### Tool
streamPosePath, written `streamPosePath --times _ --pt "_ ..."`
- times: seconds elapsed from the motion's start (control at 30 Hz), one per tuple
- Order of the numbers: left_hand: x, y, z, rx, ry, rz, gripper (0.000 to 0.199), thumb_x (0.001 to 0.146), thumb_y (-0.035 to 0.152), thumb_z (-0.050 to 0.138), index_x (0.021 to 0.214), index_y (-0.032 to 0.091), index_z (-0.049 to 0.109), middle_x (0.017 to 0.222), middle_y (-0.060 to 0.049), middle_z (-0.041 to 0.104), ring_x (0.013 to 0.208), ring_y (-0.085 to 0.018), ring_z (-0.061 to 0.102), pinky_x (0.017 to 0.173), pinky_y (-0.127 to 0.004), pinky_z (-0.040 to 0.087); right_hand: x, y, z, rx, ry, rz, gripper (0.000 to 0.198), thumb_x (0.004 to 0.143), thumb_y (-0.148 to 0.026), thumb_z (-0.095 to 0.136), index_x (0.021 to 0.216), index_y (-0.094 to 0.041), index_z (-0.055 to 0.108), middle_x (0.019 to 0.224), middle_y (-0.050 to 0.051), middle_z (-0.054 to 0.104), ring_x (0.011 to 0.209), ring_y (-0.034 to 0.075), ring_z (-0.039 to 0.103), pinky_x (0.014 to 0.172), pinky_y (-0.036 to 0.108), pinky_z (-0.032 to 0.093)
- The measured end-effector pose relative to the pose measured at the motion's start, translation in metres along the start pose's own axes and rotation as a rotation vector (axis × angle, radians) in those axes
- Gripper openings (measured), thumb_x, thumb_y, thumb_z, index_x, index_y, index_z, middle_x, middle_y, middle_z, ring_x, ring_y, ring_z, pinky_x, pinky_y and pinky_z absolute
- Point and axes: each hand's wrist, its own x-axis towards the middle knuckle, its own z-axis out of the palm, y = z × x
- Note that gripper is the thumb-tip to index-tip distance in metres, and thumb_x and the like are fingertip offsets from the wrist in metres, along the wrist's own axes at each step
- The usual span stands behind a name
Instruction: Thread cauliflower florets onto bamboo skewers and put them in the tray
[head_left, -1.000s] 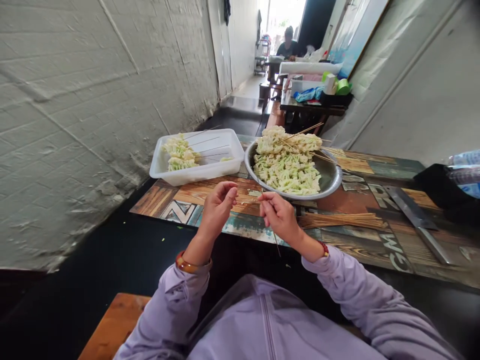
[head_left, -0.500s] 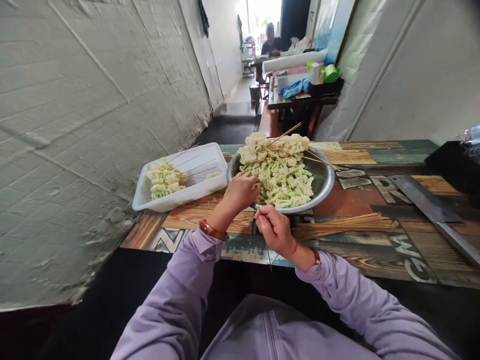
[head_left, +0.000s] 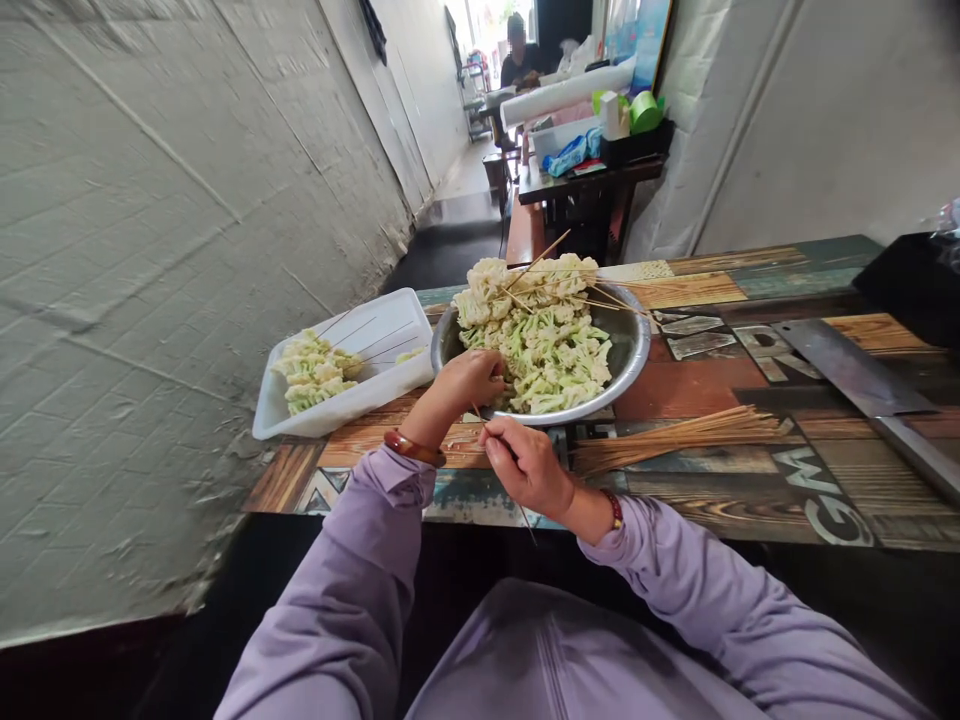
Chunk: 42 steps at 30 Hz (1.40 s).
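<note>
Daylight comes through the far doorway [head_left: 487,22], washed out to white, and brightens the pale floor [head_left: 463,172] before it. Nearer, the light is soft and even, gleaming mildly on the metal bowl [head_left: 628,345]. Deep shade lies under the tabletop [head_left: 660,388]. Wide-angle stretch bends the sleeves [head_left: 307,630] low down; the distant person's head [head_left: 515,30] is pixelated

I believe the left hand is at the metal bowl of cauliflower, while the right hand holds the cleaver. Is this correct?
Not quite: the head view shows the right hand holding a thin skewer, while the cleaver lies on the table. The rest is right.
</note>
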Motion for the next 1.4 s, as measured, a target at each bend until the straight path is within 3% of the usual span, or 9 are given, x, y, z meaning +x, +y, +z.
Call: streamPosePath --times 0.13,0.27,0.37,0.47,0.7,0.9,1.07,1.23,1.4 --pt "-0.01 -0.004 -0.006 -0.325 0.176 -0.09 0.008 0.072 0.023 0.061 0.074 0.016 0.058 0.066 -0.001 0.058 0.061 -0.014 0.053 0.059 -0.027 0.042 0.0 -0.001 -0.001 0.036 0.036 0.082 0.015 0.094 -0.02 0.04 0.088 -0.021 0.054 0.074 0.0 0.061 0.065 0.013 0.058 0.067 0.025 0.047" --pt "-0.03 -0.003 -0.017 -0.956 0.403 -0.25 0.023 0.073 0.033 0.068 0.082 0.016 0.056 0.068 0.002 0.058 0.059 -0.012 0.057 0.059 -0.027 0.049 -0.002 -0.002 0.0 0.045 -0.006 0.118 0.015 0.093 -0.021 0.04 0.088 -0.021 0.055 0.071 0.0 0.06 0.063 0.014 0.057 0.064 0.025 0.046" --pt "-0.05 0.003 -0.021 -1.339 0.443 -0.303 0.035 0.07 0.035 0.075 0.093 0.015 0.059 0.073 0.002 0.06 0.062 -0.012 0.063 0.065 -0.03 0.055 -0.004 -0.001 0.0 0.038 -0.035 0.133 0.017 0.094 -0.022 0.04 0.089 -0.02 0.056 0.071 0.001 0.061 0.064 0.014 0.057 0.063 0.026 0.046" --pt "-0.072 0.008 -0.018 -1.534 0.451 -0.335 0.039 0.067 0.034 0.08 0.096 0.013 0.064 0.076 0.0 0.064 0.066 -0.013 0.065 0.068 -0.031 0.055 -0.007 0.001 0.001 0.04 -0.075 0.159 0.019 0.094 -0.024 0.041 0.09 -0.02 0.059 0.068 0.001 0.06 0.064 0.015 0.058 0.063 0.027 0.046" --pt "-0.127 -0.001 0.026 -1.692 0.585 -0.458 0.028 0.064 0.03 0.082 0.081 0.013 0.067 0.077 -0.002 0.067 0.062 -0.008 0.06 0.051 -0.017 0.043 -0.019 0.01 0.014 0.15 -0.321 0.248 0.039 0.092 -0.022 0.039 0.126 -0.016 0.058 0.057 -0.004 0.051 0.054 0.014 0.052 0.059 0.027 0.044" --pt "-0.14 -0.009 0.067 -1.755 0.658 -0.571 0.03 0.068 0.034 0.078 0.085 0.014 0.063 0.08 -0.004 0.069 0.059 -0.009 0.058 0.047 -0.018 0.038 -0.017 0.018 0.031 0.293 -0.442 0.462 0.035 0.087 -0.022 0.041 0.116 -0.016 0.06 0.057 -0.006 0.049 0.041 0.009 0.041 0.043 0.023 0.034" --pt "-0.143 -0.015 0.075 -1.847 0.693 -0.464 0.032 0.07 0.038 0.076 0.087 0.016 0.06 0.072 -0.002 0.067 0.059 -0.01 0.059 0.05 -0.019 0.039 -0.018 0.028 0.042 0.336 -0.478 0.505 0.033 0.09 -0.026 0.042 0.117 -0.018 0.059 0.053 -0.007 0.044 0.041 0.01 0.039 0.043 0.023 0.033" --pt "-0.15 -0.015 0.075 -1.865 0.645 -0.46 0.034 0.07 0.037 0.077 0.09 0.015 0.06 0.077 -0.004 0.069 0.064 -0.01 0.061 0.053 -0.018 0.04 -0.024 0.041 0.038 0.269 -0.478 0.493 0.04 0.093 -0.028 0.043 0.129 -0.019 0.058 0.051 -0.006 0.045 0.044 0.013 0.042 0.047 0.026 0.036" --pt "-0.148 -0.013 0.077 -1.817 0.6 -0.462 0.03 0.07 0.035 0.076 0.087 0.015 0.062 0.076 -0.003 0.068 0.066 -0.011 0.061 0.059 -0.021 0.044 -0.025 0.048 0.033 0.178 -0.431 0.422 0.036 0.085 -0.018 0.046 0.115 -0.018 0.065 0.057 -0.004 0.051 0.05 0.012 0.046 0.051 0.026 0.038"
